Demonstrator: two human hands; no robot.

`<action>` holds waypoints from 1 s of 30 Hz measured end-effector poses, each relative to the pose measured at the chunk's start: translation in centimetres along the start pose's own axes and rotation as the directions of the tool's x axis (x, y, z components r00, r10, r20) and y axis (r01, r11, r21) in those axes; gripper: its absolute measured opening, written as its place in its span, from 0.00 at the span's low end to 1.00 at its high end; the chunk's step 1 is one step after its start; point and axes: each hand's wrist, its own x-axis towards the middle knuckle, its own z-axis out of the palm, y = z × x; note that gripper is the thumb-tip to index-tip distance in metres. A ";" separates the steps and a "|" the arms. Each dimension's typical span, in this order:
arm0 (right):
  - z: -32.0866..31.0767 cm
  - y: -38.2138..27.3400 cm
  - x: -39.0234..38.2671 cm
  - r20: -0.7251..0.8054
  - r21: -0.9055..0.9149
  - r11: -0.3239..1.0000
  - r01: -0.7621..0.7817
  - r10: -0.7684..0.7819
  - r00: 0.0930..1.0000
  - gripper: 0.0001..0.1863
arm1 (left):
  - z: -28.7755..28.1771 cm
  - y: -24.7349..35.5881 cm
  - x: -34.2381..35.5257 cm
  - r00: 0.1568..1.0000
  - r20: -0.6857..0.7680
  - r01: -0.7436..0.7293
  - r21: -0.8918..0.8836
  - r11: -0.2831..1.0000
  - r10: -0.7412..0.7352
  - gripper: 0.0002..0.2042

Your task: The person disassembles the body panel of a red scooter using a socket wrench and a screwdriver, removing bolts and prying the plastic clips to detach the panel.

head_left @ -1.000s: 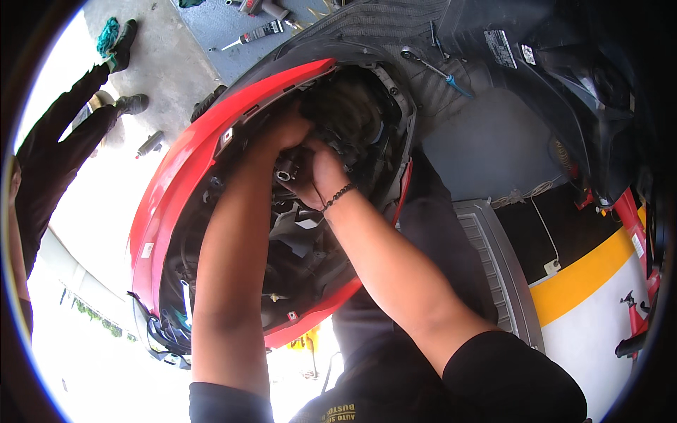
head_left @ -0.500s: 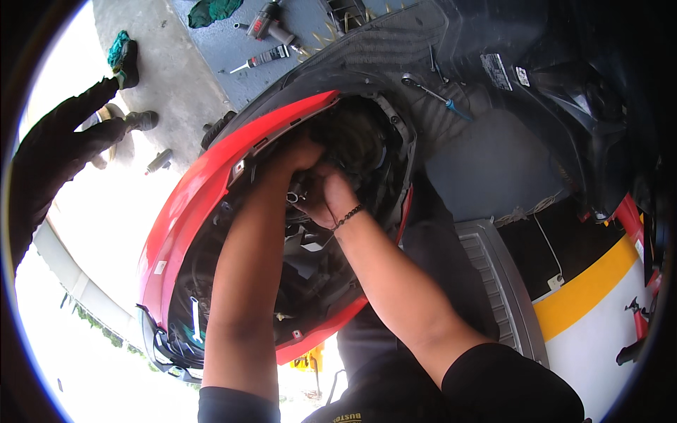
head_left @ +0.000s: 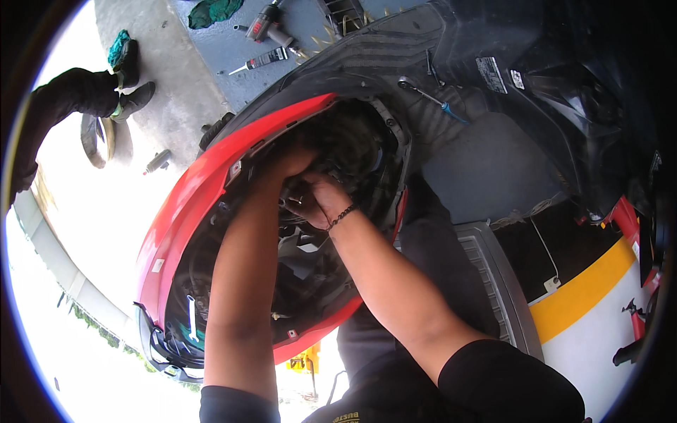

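Both my arms reach down into the open, red-sided body (head_left: 185, 190) of what looks like a scooter. My left hand (head_left: 299, 159) is deepest, in the dark among the mechanical parts; its fingers are hidden in shadow. Just below and to the right, my right hand (head_left: 321, 200), with a dark beaded bracelet (head_left: 341, 216) at the wrist, has its fingers curled round a small shiny metal piece (head_left: 297, 201). Only a bit of that piece shows, too little to tell its kind. A combination wrench (head_left: 192, 319) rests inside the body's lower left end, by a green cloth.
A blue-handled ratchet (head_left: 423, 94) lies on the dark surface beyond the opening. An impact wrench (head_left: 265, 22), a tube with a nozzle (head_left: 261, 61) and a green cloth (head_left: 213, 12) lie on the blue floor. Another person's legs (head_left: 67, 99) are at the far left. A grey slatted plastic piece (head_left: 486, 275) is at right.
My right hand has turned slightly, and less of the shiny metal piece shows. My left hand stays deep inside. The other person's legs have shifted at the left.
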 end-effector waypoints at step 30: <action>-1.1 -0.1 0.4 -0.022 0.008 0.998 0.063 -0.063 0.998 0.09 | -6.8 11.1 -1.7 0.968 0.251 0.002 0.028 1.000 -0.009 0.28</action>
